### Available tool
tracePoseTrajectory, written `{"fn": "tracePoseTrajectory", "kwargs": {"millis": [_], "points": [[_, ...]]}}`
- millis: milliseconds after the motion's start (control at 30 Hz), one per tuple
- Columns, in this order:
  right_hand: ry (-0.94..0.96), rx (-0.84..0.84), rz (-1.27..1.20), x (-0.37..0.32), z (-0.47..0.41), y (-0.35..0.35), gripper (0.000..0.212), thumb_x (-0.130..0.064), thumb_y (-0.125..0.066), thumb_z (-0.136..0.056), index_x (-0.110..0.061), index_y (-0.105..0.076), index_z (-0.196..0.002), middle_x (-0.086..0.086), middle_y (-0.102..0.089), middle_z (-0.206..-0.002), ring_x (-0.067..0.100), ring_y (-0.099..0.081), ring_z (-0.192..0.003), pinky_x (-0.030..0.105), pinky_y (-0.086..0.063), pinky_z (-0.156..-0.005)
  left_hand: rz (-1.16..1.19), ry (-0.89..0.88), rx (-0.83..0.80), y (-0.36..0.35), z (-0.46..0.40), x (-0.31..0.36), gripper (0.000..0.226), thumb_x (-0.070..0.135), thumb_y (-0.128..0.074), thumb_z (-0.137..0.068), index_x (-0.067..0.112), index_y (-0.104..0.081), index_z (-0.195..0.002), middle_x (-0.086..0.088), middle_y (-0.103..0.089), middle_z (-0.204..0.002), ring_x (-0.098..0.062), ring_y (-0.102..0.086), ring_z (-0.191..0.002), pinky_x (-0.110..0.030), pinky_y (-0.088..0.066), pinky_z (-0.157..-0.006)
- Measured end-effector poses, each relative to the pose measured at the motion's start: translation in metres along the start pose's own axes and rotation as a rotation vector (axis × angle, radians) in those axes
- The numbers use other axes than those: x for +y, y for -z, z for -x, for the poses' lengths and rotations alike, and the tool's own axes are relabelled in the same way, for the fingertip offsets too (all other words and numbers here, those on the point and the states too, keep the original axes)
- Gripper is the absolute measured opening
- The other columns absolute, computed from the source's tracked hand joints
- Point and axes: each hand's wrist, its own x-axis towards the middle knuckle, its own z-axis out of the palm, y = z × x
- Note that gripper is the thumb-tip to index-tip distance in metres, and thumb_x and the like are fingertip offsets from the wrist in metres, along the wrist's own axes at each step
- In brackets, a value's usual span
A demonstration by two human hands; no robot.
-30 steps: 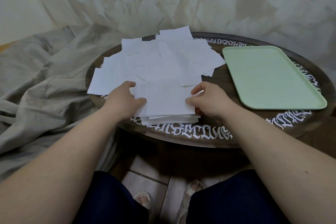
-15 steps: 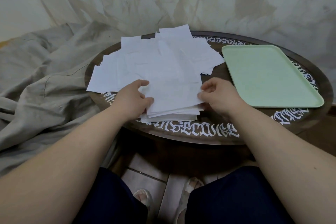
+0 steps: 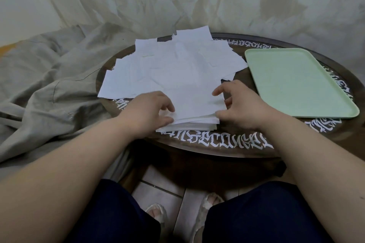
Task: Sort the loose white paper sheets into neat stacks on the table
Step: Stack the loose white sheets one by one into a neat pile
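We see a pale green tray (image 3: 296,83) on the right part of the round dark bench (image 3: 217,148); it is a smooth rectangle with rounded corners and a low rim, and nothing lies in it. White lettering runs along the bench edge. To the left of the tray the thin white paper sheets (image 3: 169,69) are spread and overlap, and a small stack (image 3: 194,110) lies at the near edge. The left hand (image 3: 148,112) pinches the left side of the stack with curled fingers. The right hand (image 3: 241,104) holds the right side, thumb at its corner. Wrinkled grey cloth (image 3: 49,85) lies left of the bench.
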Motion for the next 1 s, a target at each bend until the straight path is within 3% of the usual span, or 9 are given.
{"fn": "tracePoseTrajectory", "kwargs": {"millis": [100,167,233,333,567,700,800,933,1000], "points": [[0.054,-0.068,0.116,0.005,0.0,-0.006,0.034,-0.019,-0.069,-0.077,-0.024,-0.059,-0.109,-0.006,-0.043,-0.109,0.012,-0.053,-0.09,0.024,-0.041,-0.079,0.037,0.049,0.02,-0.005,0.003,-0.006,0.019,0.028,-0.076,-0.077,0.021,-0.07,-0.094,0.008,-0.065,-0.104,0.01,-0.047,-0.068,-0.018,-0.033,-0.071],[0.062,-0.048,0.171,0.005,0.001,-0.007,0.019,-0.017,-0.067,-0.079,-0.022,-0.063,-0.097,-0.01,-0.047,-0.093,0.012,-0.052,-0.086,0.022,-0.036,-0.074,0.043,0.07,0.021,-0.005,0.005,-0.007,0.019,0.029,-0.077,-0.077,0.022,-0.07,-0.093,0.008,-0.066,-0.102,0.007,-0.049,-0.07,-0.018,-0.034,-0.072],[0.049,-0.014,0.154,0.006,0.001,-0.007,0.008,-0.015,-0.064,-0.081,-0.02,-0.066,-0.086,-0.017,-0.047,-0.077,0.01,-0.052,-0.081,0.021,-0.035,-0.07,0.049,0.086,0.007,-0.004,0.007,-0.006,0.019,0.031,-0.076,-0.077,0.023,-0.07,-0.093,0.008,-0.066,-0.099,0.002,-0.054,-0.075,-0.02,-0.04,-0.075],[0.001,0.021,0.073,0.008,0.001,-0.009,0.007,-0.014,-0.064,-0.083,-0.018,-0.069,-0.08,-0.018,-0.055,-0.069,0.009,-0.056,-0.076,0.021,-0.039,-0.068,0.058,0.095,0.013,-0.005,0.007,-0.004,0.011,0.031,-0.073,-0.08,0.025,-0.07,-0.088,0.008,-0.067,-0.094,-0.007,-0.061,-0.083,-0.028,-0.047,-0.081],[-0.043,0.051,-0.005,0.009,0.003,-0.008,0.006,-0.018,-0.066,-0.083,-0.018,-0.07,-0.087,-0.013,-0.061,-0.073,0.007,-0.058,-0.07,0.02,-0.041,-0.065,0.104,0.158,0.044,-0.004,0.005,0.004,0.002,0.025,-0.065,-0.085,0.026,-0.067,-0.084,0.006,-0.066,-0.077,-0.009,-0.061,-0.073,-0.029,-0.048,-0.076],[-0.018,-0.016,0.022,0.006,0.002,-0.008,0.027,-0.025,-0.074,-0.077,-0.021,-0.068,-0.102,-0.01,-0.063,-0.098,0.006,-0.055,-0.08,0.02,-0.038,-0.071,0.203,0.214,0.135,-0.006,0.003,0.011,0.008,0.02,-0.063,-0.085,0.025,-0.061,-0.079,0.013,-0.064,-0.067,0.009,-0.055,-0.057,-0.015,-0.043,-0.065],[-0.019,-0.004,0.09,0.007,0.002,-0.009,0.019,-0.024,-0.071,-0.079,-0.021,-0.07,-0.098,-0.009,-0.063,-0.096,0.005,-0.053,-0.076,0.019,-0.034,-0.064,0.251,0.243,0.198,-0.006,0.002,0.014,0.01,0.019,-0.063,-0.085,0.024,-0.061,-0.077,0.017,-0.064,-0.068,0.01,-0.057,-0.063,-0.004,-0.037,-0.064],[-0.056,0.056,0.062,0.009,0.002,-0.008,0.005,-0.018,-0.066,-0.084,-0.017,-0.071,-0.084,-0.008,-0.065,-0.079,0.007,-0.054,-0.071,0.01,-0.038,-0.058,0.259,0.222,0.251,-0.006,0.001,0.015,0.008,0.018,-0.065,-0.085,0.023,-0.063,-0.078,0.01,-0.069,-0.08,-0.007,-0.065,-0.077,-0.021,-0.047,-0.079],[-0.059,0.072,0.062,0.009,0.002,-0.008,0.007,-0.016,-0.064,-0.083,-0.017,-0.071,-0.084,-0.011,-0.062,-0.072,0.007,-0.054,-0.068,0.014,-0.041,-0.06,0.273,0.199,0.286,-0.007,0.0,0.014,0.009,0.015,-0.066,-0.084,0.022,-0.063,-0.079,0.005,-0.07,-0.086,-0.012,-0.065,-0.078,-0.028,-0.048,-0.084]]}}
